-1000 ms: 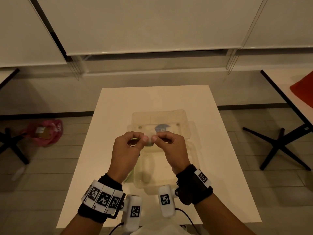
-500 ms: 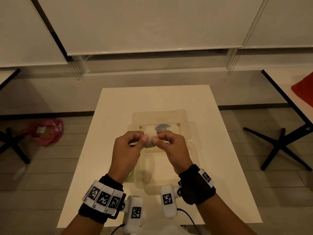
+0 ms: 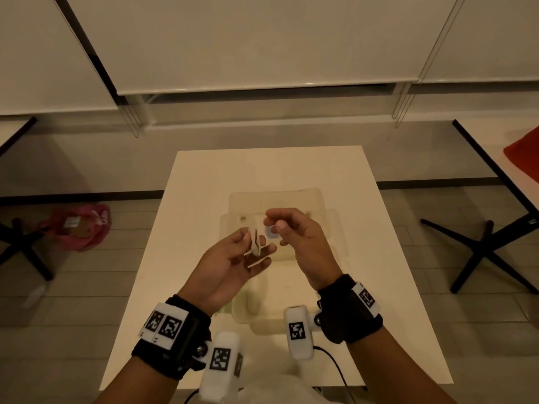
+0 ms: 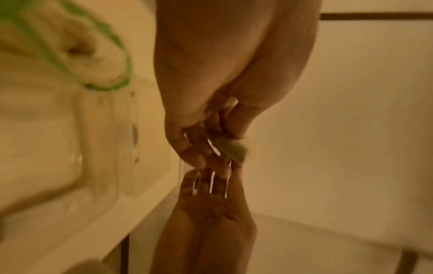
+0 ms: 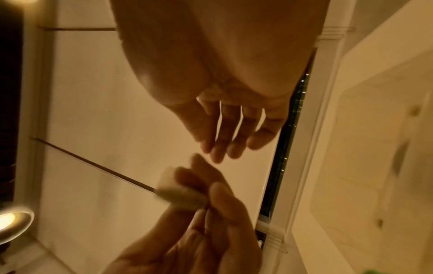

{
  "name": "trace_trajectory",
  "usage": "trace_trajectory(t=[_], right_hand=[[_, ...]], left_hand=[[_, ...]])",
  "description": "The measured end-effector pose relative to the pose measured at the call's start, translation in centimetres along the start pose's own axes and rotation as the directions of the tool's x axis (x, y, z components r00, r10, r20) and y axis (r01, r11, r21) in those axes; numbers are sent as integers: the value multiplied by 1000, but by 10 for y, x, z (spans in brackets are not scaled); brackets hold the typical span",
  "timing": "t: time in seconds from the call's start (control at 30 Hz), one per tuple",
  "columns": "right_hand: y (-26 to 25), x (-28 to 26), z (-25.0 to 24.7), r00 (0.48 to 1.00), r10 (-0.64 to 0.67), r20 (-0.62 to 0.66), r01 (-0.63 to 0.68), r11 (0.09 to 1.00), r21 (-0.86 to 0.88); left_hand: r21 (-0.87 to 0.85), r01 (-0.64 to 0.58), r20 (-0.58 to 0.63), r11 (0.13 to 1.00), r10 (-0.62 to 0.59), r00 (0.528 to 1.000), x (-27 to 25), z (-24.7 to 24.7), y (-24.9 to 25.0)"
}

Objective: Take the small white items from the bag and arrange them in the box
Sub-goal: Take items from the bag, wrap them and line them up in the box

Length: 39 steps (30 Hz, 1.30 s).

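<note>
My left hand (image 3: 256, 244) is palm up above the clear plastic box (image 3: 291, 287) and pinches a small white item (image 3: 254, 242) between thumb and fingertips. The same item (image 4: 232, 150) shows in the left wrist view, and in the right wrist view as a pale lump (image 5: 178, 192). My right hand (image 3: 275, 225) hovers just to the right of it with relaxed fingers (image 5: 225, 133) and holds nothing. The box's open lid (image 3: 277, 199) lies flat behind the hands. A green-trimmed bag (image 4: 70, 55) lies beside the box, blurred.
The box sits on a white table (image 3: 204, 185) with bare surface to the left, right and far side. A pink bag (image 3: 78, 225) lies on the floor at left. Black table legs (image 3: 481, 252) stand at right, below another table with an orange object (image 3: 525, 158).
Both hands pinched the white item together before. My right hand has let go and drawn back a little, and my left hand has turned palm up with the item.
</note>
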State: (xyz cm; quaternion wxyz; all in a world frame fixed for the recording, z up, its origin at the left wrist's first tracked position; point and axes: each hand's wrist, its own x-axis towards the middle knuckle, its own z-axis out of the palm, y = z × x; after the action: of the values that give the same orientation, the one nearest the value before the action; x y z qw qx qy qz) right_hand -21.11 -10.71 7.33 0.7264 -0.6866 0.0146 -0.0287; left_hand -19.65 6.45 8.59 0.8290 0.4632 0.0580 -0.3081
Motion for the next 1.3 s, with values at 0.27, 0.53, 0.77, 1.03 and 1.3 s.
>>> trace_trajectory(t=[0.27,0.53,0.77,1.03,1.3], right_hand=[[-10,5,0,974,88,210,-74,994,-76],[-12,8,-7,997,12,82,3,983,-184],[-15,4,-7,998,69,-4,-69,996,-53],[2,-23,-11,998,40,-49,-41,999,-8],[2,-20,-10,993,102,-61,-100,994,33]], left_hand=[[-48,155,110,987,-149,983,-2,10,-3],[291,-183,-71,939,212,975,-2,-8,-2],[540,-274,-68,795,366,928,-2,6,-8],[486,-255,-146,836,365,919,4,5,-11],[512,-264,-99,818,362,927,2,6,-11]])
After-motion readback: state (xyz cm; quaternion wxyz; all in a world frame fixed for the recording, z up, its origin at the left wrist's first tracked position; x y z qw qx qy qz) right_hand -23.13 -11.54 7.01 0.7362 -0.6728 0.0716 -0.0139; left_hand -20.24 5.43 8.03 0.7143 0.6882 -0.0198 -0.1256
